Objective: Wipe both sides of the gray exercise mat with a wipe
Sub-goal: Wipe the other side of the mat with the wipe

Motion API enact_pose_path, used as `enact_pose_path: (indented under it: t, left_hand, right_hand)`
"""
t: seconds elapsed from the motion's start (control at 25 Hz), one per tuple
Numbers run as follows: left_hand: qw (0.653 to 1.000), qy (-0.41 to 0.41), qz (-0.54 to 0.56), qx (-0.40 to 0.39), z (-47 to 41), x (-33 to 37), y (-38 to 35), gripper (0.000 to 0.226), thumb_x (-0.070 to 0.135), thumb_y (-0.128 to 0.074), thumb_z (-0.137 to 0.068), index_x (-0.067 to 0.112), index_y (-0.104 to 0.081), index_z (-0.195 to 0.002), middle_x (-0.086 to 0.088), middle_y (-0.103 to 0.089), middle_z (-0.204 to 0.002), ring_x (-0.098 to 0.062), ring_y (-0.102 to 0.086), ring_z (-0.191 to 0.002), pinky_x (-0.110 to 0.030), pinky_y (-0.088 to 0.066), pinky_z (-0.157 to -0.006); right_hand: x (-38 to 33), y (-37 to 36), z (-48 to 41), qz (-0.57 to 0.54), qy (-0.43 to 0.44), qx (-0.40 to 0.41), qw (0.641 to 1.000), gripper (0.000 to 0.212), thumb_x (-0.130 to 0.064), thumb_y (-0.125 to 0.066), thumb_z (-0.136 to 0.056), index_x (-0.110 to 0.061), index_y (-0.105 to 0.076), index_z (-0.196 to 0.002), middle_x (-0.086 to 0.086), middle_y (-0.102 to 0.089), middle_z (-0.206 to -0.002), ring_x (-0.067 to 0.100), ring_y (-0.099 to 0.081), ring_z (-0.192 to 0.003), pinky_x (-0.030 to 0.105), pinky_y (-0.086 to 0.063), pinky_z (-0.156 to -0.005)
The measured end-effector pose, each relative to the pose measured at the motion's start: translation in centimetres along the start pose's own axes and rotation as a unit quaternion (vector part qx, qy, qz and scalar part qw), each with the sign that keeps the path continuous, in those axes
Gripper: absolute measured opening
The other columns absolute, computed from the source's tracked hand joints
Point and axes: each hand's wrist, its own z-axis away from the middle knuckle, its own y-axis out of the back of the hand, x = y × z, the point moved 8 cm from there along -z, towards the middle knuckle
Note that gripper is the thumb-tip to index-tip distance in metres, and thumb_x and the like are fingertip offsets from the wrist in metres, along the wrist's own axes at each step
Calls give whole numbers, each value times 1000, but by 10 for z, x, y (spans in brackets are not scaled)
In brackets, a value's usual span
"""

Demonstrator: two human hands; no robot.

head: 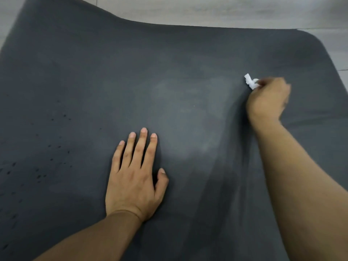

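The left hand (134,178) lies flat, fingers straight, pressing the gray exercise mat (75,81) spread on the floor (226,10). The right hand (268,98), blurred, far right, grips a crumpled white wipe (250,81) against it.

The pale floor (226,12) lay beyond the right hand (267,98) and the left hand (133,178). The gray exercise mat (94,81) was spread on it, under both hands.

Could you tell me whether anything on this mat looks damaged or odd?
The mat has small dark specks scattered across its left part, pits or stains I cannot tell, and a pale hazy patch near the middle.
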Motion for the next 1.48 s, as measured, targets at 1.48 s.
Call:
enact_pose_path:
  t: [1.48]
  left_hand:
    - [999,11,-21,28,-5,0,5,73,44,-31,-92,13,-33,-158,-9,-29,-165,-31,-28,-152,-51,-23,-122]
  right_hand:
    - [5,31,40,9,128,-58,990,36,-9,-48,-88,-19,-74,-109,6,-70,-114,34,-60,-102,31,-41,-87]
